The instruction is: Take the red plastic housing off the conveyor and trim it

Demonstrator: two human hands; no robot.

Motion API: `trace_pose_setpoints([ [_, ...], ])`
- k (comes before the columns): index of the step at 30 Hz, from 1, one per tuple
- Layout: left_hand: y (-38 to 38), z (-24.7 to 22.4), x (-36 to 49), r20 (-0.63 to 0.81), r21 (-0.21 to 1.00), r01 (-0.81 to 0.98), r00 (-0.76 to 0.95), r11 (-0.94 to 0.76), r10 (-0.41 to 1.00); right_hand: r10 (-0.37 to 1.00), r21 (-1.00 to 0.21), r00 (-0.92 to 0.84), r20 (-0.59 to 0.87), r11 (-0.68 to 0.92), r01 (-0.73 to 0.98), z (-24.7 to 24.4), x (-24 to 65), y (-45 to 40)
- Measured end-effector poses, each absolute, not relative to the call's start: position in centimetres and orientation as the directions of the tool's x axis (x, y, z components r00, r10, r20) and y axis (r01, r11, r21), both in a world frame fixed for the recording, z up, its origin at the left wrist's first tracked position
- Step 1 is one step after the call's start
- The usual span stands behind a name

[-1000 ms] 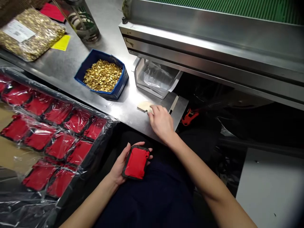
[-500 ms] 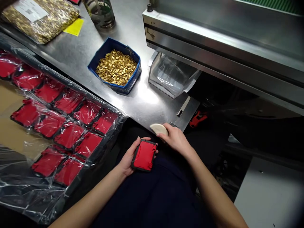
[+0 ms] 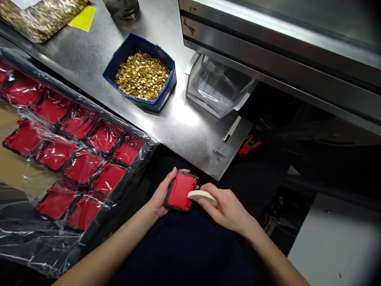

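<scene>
My left hand (image 3: 162,194) is wrapped around the edge of a red plastic part with a black border (image 3: 180,188), its red face turned up above my lap. In my right hand (image 3: 224,204) is a flat, cream-coloured disc-like pad (image 3: 203,196), pinched between thumb and fingers. The pad's edge lies over the lower right side of the red part, near its small moulded details; whether it presses on them I cannot tell. Part of the pad is hidden by my fingers.
A blue bin (image 3: 166,99) of small gold pieces and a clear-grey bin (image 3: 205,109) stand on the metal table (image 3: 190,139). Tweezers (image 3: 218,154), a white-handled tool (image 3: 232,129) and red-handled pliers (image 3: 249,145) lie rightward. Left are several plastic-covered red parts (image 3: 83,167). A metal machine frame (image 3: 268,59) overhangs.
My right hand has come down from the table edge with the pad, which is now at the red part. The tweezers have come into clear sight. My left hand has barely moved.
</scene>
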State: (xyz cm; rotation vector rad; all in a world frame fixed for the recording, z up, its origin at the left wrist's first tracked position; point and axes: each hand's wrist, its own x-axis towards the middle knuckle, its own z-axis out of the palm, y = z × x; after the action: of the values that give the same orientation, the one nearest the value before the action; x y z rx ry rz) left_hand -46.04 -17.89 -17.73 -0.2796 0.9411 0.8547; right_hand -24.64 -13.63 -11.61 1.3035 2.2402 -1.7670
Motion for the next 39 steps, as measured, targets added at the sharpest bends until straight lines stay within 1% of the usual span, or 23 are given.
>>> trace_pose_setpoints([
  [2, -17.8, -17.8, -46.0, -0.814, 0.156, -0.718, 0.296, 0.679, 0.5, 0.561, -0.767, -0.711, -0.424, 0.196, 0.612, -12.4, -25.4, -14.4],
  [4, -17.8, -18.0, -45.9, -0.829, 0.179, -0.689, 0.28, 0.702, 0.485, 0.551, -0.723, -0.74, -0.386, 0.317, 0.614, -13.3, -26.1, -14.8],
  [7, -17.9, -18.3, -45.9, -0.834, 0.183, -0.678, 0.276, 0.712, 0.477, 0.575, -0.664, -0.739, -0.352, 0.403, 0.63, -14.1, -26.5, -14.6],
  [9, -18.0, -18.5, -46.0, -0.834, 0.177, -0.673, 0.285, 0.718, 0.473, 0.587, -0.651, -0.724, -0.362, 0.396, 0.647, -14.0, -26.1, -14.3],
  [11, -18.2, -18.6, -46.1, -0.831, 0.178, -0.669, 0.291, 0.722, 0.474, 0.566, -0.665, -0.731, -0.382, 0.38, 0.642, -13.8, -25.6, -14.1],
  [14, -18.3, -18.8, -46.2, -0.822, 0.194, -0.668, 0.289, 0.719, 0.49, 0.534, -0.686, -0.758, -0.374, 0.391, 0.614, -13.4, -25.3, -14.2],
  [18, -18.4, -18.9, -46.3, -0.818, 0.204, -0.658, 0.292, 0.725, 0.495, 0.574, -0.646, -0.714, -0.401, 0.375, 0.665, -13.2, -25.3, -14.5],
  [22, -18.3, -19.0, -46.3, -0.812, 0.216, -0.642, 0.301, 0.735, 0.501, 0.546, -0.642, -0.715, -0.436, 0.368, 0.673, -13.1, -25.6, -14.9],
  [26, -18.2, -19.0, -46.4, -0.815, 0.227, -0.625, 0.298, 0.747, 0.497, 0.562, -0.632, -0.696, -0.447, 0.353, 0.69, -13.0, -25.9, -15.1],
  [31, -18.2, -18.9, -46.5, -0.812, 0.225, -0.624, 0.304, 0.748, 0.498, 0.536, -0.57, -0.67, -0.514, 0.37, 0.734, -12.5, -26.1, -14.8],
  [34, -18.0, -18.9, -46.4, -0.823, 0.223, -0.616, 0.296, 0.755, 0.484, 0.528, -0.551, -0.664, -0.529, 0.382, 0.742, -12.2, -26.5, -14.7],
  [39, -17.8, -18.8, -46.2, -0.825, 0.23, -0.626, 0.28, 0.745, 0.49, 0.576, -0.467, -0.636, -0.514, 0.435, 0.77, -12.3, -26.8, -15.4],
])
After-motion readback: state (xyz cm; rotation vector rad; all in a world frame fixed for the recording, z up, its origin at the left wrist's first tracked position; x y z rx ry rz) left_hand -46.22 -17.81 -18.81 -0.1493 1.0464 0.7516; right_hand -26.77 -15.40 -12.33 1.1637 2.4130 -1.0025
